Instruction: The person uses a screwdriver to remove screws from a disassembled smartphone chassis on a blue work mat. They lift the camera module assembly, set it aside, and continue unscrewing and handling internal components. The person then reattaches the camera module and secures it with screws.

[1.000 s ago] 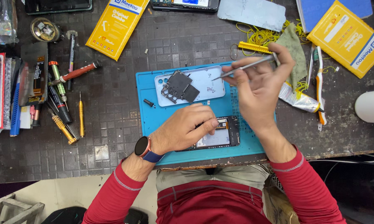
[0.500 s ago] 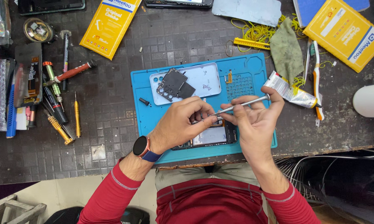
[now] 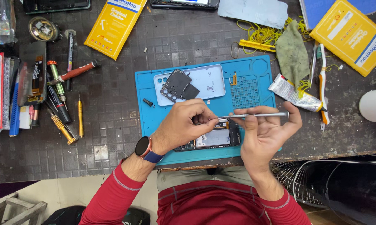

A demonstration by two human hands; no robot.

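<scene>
both hands are now meeting over the opened phone (image 3: pixel 215 137), the right hand (image 3: pixel 265 135) having come down from above the back cover. one phone is lying on the one blue mat (image 3: pixel 254 89) on the tabletop (image 3: pixel 113 96), partly under the left hand (image 3: pixel 183 125). right fingers (image 3: pixel 250 121) are gripping one silver screwdriver (image 3: pixel 254 115) held level, its tip touching the pinched left fingers (image 3: pixel 208 121); i cannot tell what they are pinching. one pale back cover (image 3: pixel 204 83) with two dark plates (image 3: pixel 177 85) is resting just beyond. two yellow boxes are lying well apart, one far left (image 3: pixel 115 25), one far right (image 3: pixel 348 35).
</scene>
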